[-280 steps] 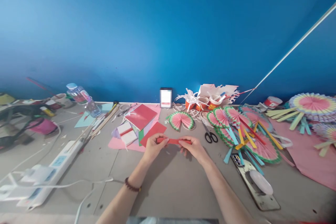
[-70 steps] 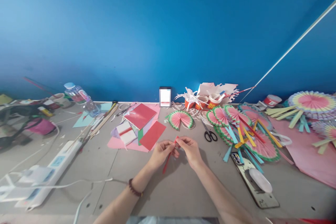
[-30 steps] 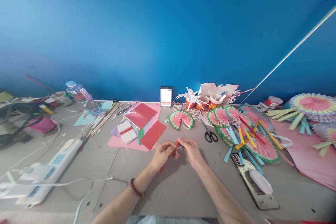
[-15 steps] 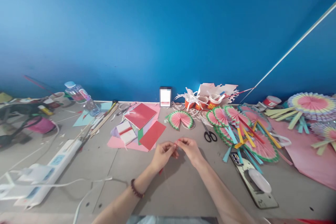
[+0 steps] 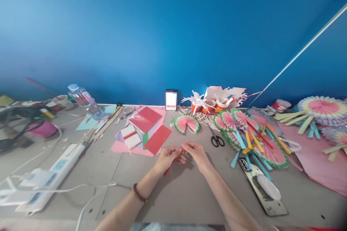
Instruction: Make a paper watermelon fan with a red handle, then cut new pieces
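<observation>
My left hand [image 5: 167, 158] is closed in a pinch on a narrow red paper strip [image 5: 167, 171], whose lower end hangs out below the palm. At the strip's upper end, my right hand [image 5: 197, 154] pinches too, its fingertips meeting those of the left. Most of the strip is hidden by my fingers. Just beyond my hands lies a pleated pink and green paper fan [image 5: 187, 124]. Red paper sheets [image 5: 157, 139] lie on a pink sheet [image 5: 119, 146] to the left of it. Black-handled scissors [image 5: 217, 140] rest to the right of my right hand.
Finished paper fans [image 5: 271, 148] with coloured strips pile up on the right, above a phone [image 5: 267, 195]. A white power strip [image 5: 54, 173] and cables lie left. At the wall stand paper cups [image 5: 221, 104], a small screen [image 5: 171, 100] and a tilted bottle [image 5: 81, 95].
The red strip shows more below my left hand, and the left fingers have spread slightly. Both hands stay in nearly the same place. Nothing else on the table has visibly moved.
</observation>
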Available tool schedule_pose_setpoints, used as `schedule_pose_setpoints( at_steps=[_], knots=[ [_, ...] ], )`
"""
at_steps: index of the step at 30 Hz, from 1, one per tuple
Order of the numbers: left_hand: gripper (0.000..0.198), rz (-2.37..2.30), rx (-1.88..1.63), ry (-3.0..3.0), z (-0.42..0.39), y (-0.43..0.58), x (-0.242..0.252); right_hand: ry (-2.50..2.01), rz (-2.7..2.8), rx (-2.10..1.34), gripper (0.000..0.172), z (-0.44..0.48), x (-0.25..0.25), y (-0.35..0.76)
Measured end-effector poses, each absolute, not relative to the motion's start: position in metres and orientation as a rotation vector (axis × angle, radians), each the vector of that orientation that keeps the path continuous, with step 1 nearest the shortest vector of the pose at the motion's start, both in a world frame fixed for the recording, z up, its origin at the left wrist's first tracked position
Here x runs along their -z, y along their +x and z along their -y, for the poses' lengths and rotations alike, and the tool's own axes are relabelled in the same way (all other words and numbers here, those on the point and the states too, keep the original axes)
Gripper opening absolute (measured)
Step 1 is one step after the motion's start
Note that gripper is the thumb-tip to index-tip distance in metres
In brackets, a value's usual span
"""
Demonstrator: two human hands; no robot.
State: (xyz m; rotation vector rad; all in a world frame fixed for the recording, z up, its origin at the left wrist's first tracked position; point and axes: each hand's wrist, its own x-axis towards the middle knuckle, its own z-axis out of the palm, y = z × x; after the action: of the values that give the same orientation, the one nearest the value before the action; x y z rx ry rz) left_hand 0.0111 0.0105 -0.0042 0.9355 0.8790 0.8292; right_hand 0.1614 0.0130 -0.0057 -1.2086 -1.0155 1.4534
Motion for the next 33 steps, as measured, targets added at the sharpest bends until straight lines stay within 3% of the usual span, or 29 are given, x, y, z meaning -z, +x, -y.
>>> schedule_pose_setpoints(
  at_steps=[33],
  knots=[
    [0.044, -0.794, -0.650, 1.008, -0.0140, 0.0028, 0.0057, -1.314, 0.948, -1.278, 0.035, -0.0153, 0.0097, 0.1614]
  ],
)
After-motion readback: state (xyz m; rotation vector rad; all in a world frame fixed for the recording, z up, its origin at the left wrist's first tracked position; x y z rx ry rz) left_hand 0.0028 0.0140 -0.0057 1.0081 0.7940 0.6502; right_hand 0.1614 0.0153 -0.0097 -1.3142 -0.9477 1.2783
